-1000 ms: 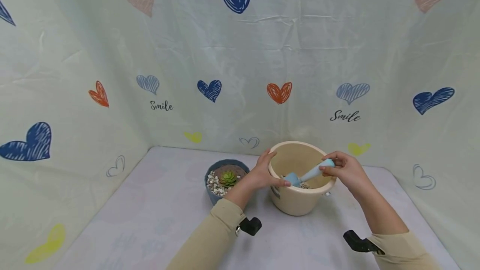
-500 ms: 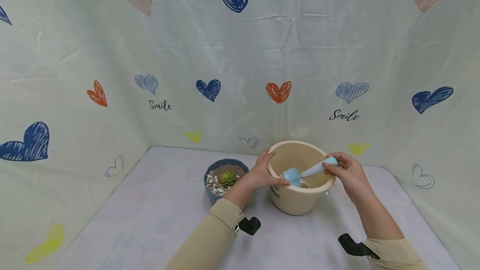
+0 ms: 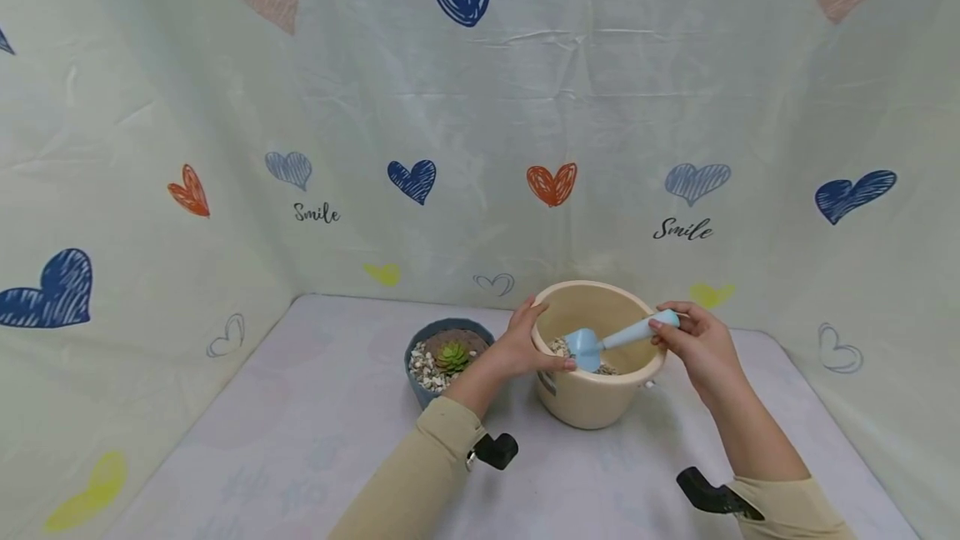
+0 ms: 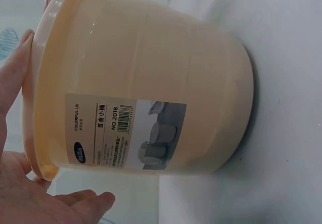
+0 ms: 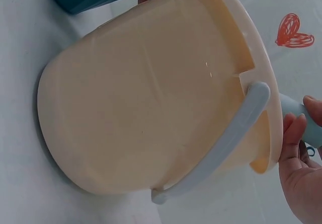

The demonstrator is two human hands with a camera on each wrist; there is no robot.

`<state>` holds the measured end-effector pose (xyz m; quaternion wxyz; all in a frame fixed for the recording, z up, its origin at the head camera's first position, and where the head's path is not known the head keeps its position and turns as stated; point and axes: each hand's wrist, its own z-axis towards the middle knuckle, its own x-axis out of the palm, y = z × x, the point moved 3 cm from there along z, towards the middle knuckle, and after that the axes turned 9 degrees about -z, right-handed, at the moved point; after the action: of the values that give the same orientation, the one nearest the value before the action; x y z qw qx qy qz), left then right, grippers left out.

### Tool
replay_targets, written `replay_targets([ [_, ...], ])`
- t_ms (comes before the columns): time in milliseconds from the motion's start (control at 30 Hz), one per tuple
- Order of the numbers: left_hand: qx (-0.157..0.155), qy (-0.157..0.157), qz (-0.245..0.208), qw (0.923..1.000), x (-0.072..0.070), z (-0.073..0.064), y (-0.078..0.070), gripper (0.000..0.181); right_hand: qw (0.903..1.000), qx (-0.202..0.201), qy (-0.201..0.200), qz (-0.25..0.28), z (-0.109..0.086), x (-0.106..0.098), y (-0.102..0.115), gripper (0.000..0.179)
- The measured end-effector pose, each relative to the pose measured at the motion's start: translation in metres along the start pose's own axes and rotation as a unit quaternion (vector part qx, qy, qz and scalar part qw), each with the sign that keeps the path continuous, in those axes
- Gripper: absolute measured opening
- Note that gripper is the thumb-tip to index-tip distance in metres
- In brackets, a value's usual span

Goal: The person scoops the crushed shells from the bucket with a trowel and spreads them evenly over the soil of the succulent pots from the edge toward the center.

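A cream bucket (image 3: 588, 407) stands on the table with light-coloured pebbles in its bottom. My left hand (image 3: 519, 348) grips its rim from the left, the thumb along the near edge and the fingers spread on the far side. On the opposite side, my right hand (image 3: 699, 342) pinches the handle end of a light blue hand trowel (image 3: 633, 333), which leans down into the bucket. Its blade (image 3: 582, 346) lies low inside among the pebbles. A printed label (image 4: 126, 133) shows on the bucket's wall in the left wrist view.
Left of the bucket stands a blue-grey pot (image 3: 415, 386) with a green succulent (image 3: 453, 356), white pebbles and brown soil. The bucket's grey carrying handle (image 5: 216, 146) hangs down its side. A heart-printed curtain (image 3: 480, 107) closes off the table's back and sides.
The right hand has shifted a little right and up, drawing the trowel's handle with it. More of the blade's face and the pebbles beside it now show. The left hand stays on the rim.
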<state>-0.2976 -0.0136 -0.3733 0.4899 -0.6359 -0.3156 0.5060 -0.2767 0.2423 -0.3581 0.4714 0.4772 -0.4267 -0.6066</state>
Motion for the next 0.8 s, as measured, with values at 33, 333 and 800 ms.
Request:
replay_targets([
  [33, 0.001, 0.001, 0.001, 1.0000, 0.000, 0.000, 0.000, 0.100, 1.0000, 0.002, -0.002, 0.004, 0.000, -0.001, 0.000, 0.026],
  [333, 0.006, 0.005, -0.001, 1.0000, 0.000, 0.001, 0.001, 0.100, 0.9986, 0.008, -0.020, 0.049, -0.004, -0.007, 0.003, 0.017],
  [800, 0.009, -0.002, 0.005, 0.9999, 0.000, 0.000, 0.000, 0.101, 0.9950, 0.008, -0.050, 0.086, -0.007, -0.018, 0.014, 0.024],
])
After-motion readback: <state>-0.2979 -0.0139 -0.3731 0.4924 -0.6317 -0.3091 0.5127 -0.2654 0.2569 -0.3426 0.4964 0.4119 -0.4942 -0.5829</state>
